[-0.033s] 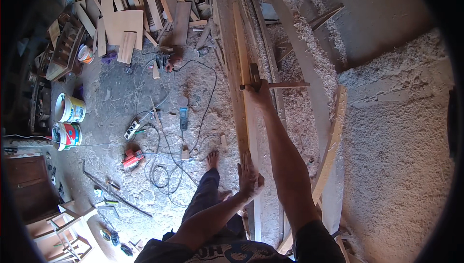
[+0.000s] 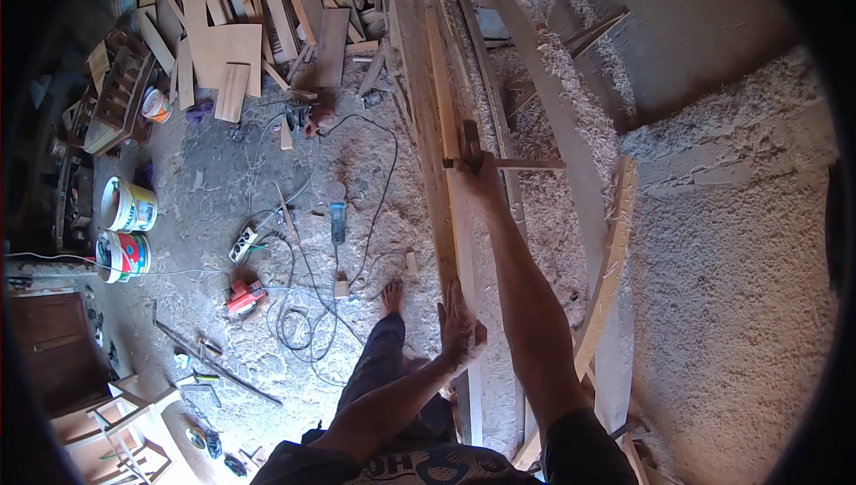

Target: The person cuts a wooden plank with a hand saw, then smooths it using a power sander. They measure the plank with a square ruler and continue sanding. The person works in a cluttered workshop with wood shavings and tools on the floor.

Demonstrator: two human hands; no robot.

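In the head view, a long, narrow wooden strip (image 2: pixel 443 84) lies lengthwise along a dusty wooden bench (image 2: pixel 406 4). My right hand (image 2: pixel 481 184) is closed around a wooden marking gauge (image 2: pixel 471 139) partway up the strip. The gauge's dark block stands against the fingers, while its thin beam crosses the strip and sticks out to the right. Nearer to me, my left hand (image 2: pixel 460 329) grips the near part of the strip, its fingers pointing forward along the wood. The fingers' undersides and the gauge's scribing point are hidden.
Wood shavings (image 2: pixel 571 66) cover boards right of the bench. Left on the floor are an angle grinder (image 2: pixel 338 217) with its cord, a power strip (image 2: pixel 242 244), a red power tool (image 2: pixel 244 296) and buckets (image 2: pixel 125 256). Loose boards (image 2: pixel 234 44) lean at the far left.
The view has shifted very slightly. Both hands, the marking gauge and the strip keep practically the same positions.
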